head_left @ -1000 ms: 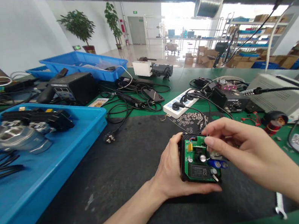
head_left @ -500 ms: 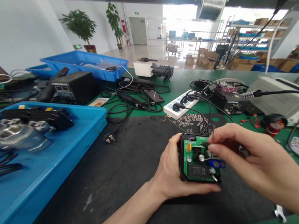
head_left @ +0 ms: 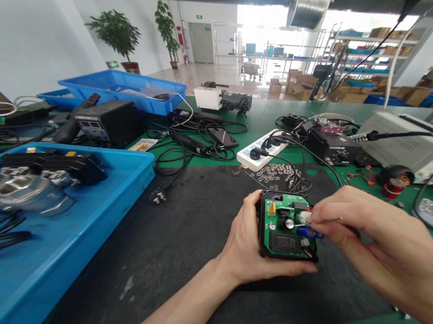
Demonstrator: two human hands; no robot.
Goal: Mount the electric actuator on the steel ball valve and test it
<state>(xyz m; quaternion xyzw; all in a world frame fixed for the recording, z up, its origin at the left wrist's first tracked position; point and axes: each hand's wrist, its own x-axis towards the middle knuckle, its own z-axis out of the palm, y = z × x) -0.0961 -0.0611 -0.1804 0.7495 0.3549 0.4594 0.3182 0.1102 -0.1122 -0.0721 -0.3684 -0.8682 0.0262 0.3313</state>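
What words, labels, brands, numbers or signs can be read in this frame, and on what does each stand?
No text reads with certainty.
Black module on the green circuit board: pale print, too small.
Black knobbed control box: pale lettering, blurred.
Black boxy instrument: front markings, too small.
Green sign above the door: too small.
Lower green wall sign: too small.

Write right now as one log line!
left hand: holds case | right hand: pinches thin rod at board | left side: blue tray
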